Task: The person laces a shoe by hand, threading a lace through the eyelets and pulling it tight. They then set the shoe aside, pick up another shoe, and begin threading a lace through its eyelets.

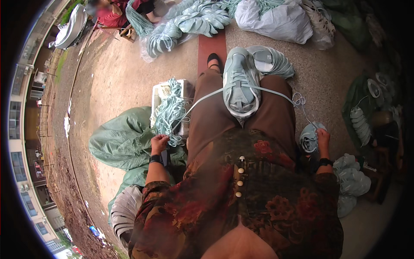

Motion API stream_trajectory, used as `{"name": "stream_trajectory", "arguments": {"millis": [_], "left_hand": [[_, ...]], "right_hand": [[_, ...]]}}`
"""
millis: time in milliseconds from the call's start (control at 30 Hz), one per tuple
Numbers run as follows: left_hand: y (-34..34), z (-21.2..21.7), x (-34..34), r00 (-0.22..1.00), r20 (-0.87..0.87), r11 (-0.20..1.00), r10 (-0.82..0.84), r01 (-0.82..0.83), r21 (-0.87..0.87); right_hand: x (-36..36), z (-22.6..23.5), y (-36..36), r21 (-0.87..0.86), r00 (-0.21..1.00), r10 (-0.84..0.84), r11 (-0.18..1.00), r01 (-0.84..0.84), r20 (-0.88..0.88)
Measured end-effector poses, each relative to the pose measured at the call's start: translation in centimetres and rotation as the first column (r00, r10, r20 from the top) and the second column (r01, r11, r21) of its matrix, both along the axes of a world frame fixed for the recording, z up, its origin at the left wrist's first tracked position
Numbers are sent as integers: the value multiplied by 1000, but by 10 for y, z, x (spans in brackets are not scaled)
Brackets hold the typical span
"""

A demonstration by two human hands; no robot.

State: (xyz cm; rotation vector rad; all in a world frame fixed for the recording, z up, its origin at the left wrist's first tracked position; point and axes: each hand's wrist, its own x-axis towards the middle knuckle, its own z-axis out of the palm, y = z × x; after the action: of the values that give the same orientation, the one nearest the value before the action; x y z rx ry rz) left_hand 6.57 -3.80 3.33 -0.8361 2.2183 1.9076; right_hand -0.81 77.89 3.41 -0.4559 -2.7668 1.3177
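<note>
Pale blue lace runs out from both sides of a single shoe to two hands, one strand to each. The left hand, at eight o'clock from the shoe, has its fingers together, clamped on one strand; the right hand, at four o'clock, pinches the other, though its fingertips are too small to make out clearly. A few loose loops curl in the right strand. Each wrist wears one dark band — two in all.

The shoe sits between two brown-trousered thighs, rounded toe toward noon and tongue toward six. It is grey-blue with paler overlays, its lace crossing the front in several rows; its underside is hidden.

Outward from the left hand, one white box holds a tangle of laces, too knotted to count, with a green sack beyond it at eight. One rolled grey-blue piece lies just beside the right hand, partly covered. At two o'clock a stack of uppers is partly hidden by the shoe — its number unclear. One white bag lies at one o'clock; at ten, another person is cut off by the upper edge.
</note>
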Motion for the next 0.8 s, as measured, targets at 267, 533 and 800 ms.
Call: {"name": "stream_trajectory", "arguments": {"millis": [267,533,800], "left_hand": [[37,1,10,940,342,999,-3,18,-39],[133,115,-100,940,86,892,-331,282,354],[236,150,-196,851,-178,816,-494,524,242]], "right_hand": [[39,-31,19,85,994,13,996,-23,109],[-81,139,-160,-601,859,471,752,-272,201],[-160,136,-292,-370,811,552,724,-581,-194]]}}
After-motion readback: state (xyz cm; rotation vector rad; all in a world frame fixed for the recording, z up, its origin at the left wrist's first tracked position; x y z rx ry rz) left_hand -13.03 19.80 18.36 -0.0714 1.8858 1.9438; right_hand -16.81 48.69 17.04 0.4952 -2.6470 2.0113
